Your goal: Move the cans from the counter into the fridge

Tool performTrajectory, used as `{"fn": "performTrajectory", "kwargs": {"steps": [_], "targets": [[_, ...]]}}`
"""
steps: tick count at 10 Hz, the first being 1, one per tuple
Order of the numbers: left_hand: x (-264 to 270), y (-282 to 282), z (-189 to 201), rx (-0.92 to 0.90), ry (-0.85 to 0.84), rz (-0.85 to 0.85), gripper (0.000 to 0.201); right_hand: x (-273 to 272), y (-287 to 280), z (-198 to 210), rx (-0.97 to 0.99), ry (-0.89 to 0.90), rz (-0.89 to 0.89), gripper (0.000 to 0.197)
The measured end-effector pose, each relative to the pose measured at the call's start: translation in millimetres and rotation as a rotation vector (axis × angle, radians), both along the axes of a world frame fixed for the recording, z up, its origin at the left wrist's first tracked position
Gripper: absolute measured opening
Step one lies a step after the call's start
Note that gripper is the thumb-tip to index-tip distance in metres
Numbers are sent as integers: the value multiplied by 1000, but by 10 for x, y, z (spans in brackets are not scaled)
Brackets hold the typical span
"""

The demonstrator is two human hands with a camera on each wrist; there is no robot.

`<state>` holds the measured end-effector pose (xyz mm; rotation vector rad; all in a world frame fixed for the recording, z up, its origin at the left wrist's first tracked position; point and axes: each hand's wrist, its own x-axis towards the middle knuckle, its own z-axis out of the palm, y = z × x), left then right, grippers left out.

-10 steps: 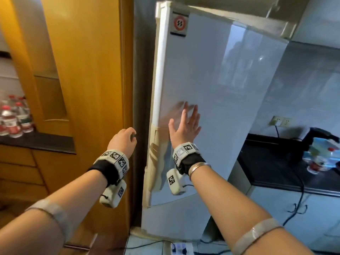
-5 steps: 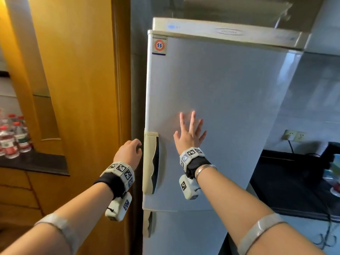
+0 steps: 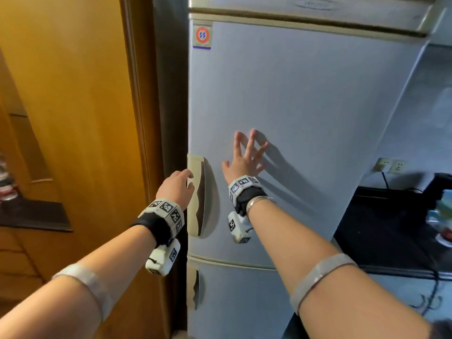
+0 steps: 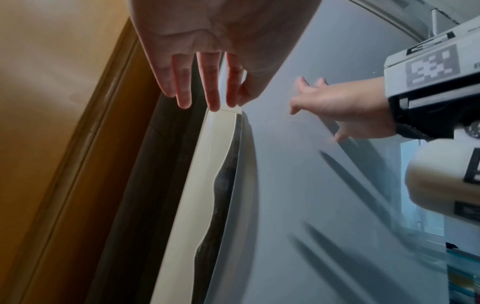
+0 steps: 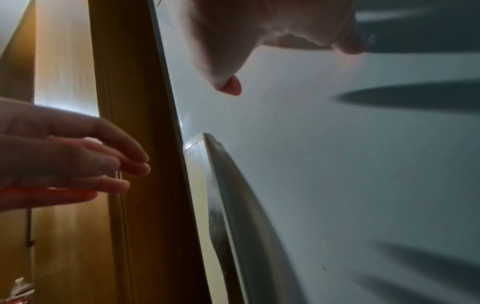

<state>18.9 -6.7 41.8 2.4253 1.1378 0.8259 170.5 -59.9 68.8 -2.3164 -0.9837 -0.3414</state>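
Where a second ago ajar, fridge door (image 3: 293,123) now flush shut, right hand (image 3: 245,159) flat on it, fingers spread, left hand (image 3: 176,187) relaxed by handle (image 3: 195,194); cans unseen, presumably inside.

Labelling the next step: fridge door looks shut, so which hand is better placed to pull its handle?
Left, probably. The left hand hangs loosely beside the cream door handle, fingertips near its top. The right hand is spread over the fridge door, farther from the handle.
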Motion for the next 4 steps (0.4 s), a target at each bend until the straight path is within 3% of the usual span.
{"fn": "performTrajectory", "kwargs": {"steps": [3,4], "targets": [[79,2,-81,-33,32,-36,30,-24,-84,20,-58,-6,-8,87],[84,-32,-92,-24,44,-47,30,-15,-215,199,151,-4,46,73]]}}
